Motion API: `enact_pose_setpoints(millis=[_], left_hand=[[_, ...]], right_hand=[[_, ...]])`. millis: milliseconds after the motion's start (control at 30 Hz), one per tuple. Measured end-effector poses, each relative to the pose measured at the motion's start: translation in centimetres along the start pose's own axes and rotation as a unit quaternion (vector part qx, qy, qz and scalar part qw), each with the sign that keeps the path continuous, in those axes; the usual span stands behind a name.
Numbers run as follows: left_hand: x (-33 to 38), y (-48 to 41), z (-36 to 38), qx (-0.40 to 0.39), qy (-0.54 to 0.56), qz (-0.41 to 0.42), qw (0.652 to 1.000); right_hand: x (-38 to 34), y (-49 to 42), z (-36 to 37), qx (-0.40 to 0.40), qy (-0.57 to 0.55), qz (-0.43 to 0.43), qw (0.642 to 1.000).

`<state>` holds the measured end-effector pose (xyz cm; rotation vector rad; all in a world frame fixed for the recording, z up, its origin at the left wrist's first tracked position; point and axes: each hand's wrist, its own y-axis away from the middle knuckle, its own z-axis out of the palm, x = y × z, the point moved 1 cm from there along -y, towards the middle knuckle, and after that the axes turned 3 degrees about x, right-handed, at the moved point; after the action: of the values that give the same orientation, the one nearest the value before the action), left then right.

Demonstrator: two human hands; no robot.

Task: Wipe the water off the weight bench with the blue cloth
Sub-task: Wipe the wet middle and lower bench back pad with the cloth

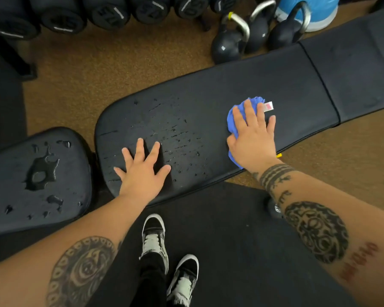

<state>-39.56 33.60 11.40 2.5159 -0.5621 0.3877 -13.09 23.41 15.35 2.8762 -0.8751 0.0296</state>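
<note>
A long black padded weight bench (208,91) runs from lower left to upper right. Water droplets (177,138) speckle its near left part. My right hand (253,138) lies flat on a bunched blue cloth (232,120) with a white and red tag, pressing it onto the pad to the right of the droplets. My left hand (142,169) rests flat with fingers spread on the wet end of the pad and holds nothing. The separate seat pad (13,169) at the left carries a water puddle (41,171) and smaller drops.
Three black kettlebells (228,44) stand on the brown floor just beyond the bench. A row of dumbbells (75,16) lines the top left. A blue and white object (319,9) sits at the top right. My shoes (153,238) stand on a black mat below the bench.
</note>
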Motion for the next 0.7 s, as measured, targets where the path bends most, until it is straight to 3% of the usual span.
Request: enact_pose_setpoints(millis=[67, 200, 267, 333, 400, 467, 533, 567, 633, 667, 700], left_hand=[[-0.4, 0.3, 0.3, 0.025, 0.030, -0.010, 0.999], [-1.0, 0.8, 0.7, 0.039, 0.055, -0.022, 0.997], [-0.9, 1.4, 0.7, 0.047, 0.105, -0.021, 0.993], [-0.6, 2.5, 0.4, 0.090, 0.187, -0.027, 0.978], [-0.3, 4.0, -0.1, 0.153, 0.308, -0.059, 0.937], [0.4, 5.3, -0.8, 0.176, 0.477, -0.105, 0.855], [1.4, 6.0, -1.8, 0.106, 0.627, -0.125, 0.762], [1.7, 6.2, -2.1, 0.068, 0.668, -0.120, 0.731], [1.4, 6.6, -2.5, 0.047, 0.672, -0.113, 0.731], [1.1, 6.5, -2.5, 0.060, 0.650, -0.118, 0.748], [0.7, 6.3, -2.5, 0.084, 0.620, -0.125, 0.770]], right_hand=[[-3.0, 0.9, 0.6, -0.002, -0.005, 0.005, 1.000], [-7.8, 5.4, 2.0, -0.019, 0.009, -0.110, 0.994], [-9.4, 7.3, 2.3, -0.037, -0.006, -0.123, 0.992], [-11.2, 8.4, 1.9, -0.078, -0.048, -0.120, 0.988], [-13.4, 8.8, 0.5, -0.101, -0.170, -0.089, 0.976], [-15.2, 8.8, -1.8, -0.118, -0.396, 0.016, 0.910], [-16.9, 9.3, -4.3, -0.167, -0.577, 0.114, 0.792], [-17.6, 9.6, -5.2, -0.210, -0.627, 0.141, 0.737], [-18.1, 9.9, -6.1, -0.327, -0.689, 0.171, 0.624], [-17.6, 9.7, -6.0, -0.364, -0.709, 0.161, 0.582], [-16.8, 9.3, -5.9, -0.374, -0.721, 0.140, 0.567]])
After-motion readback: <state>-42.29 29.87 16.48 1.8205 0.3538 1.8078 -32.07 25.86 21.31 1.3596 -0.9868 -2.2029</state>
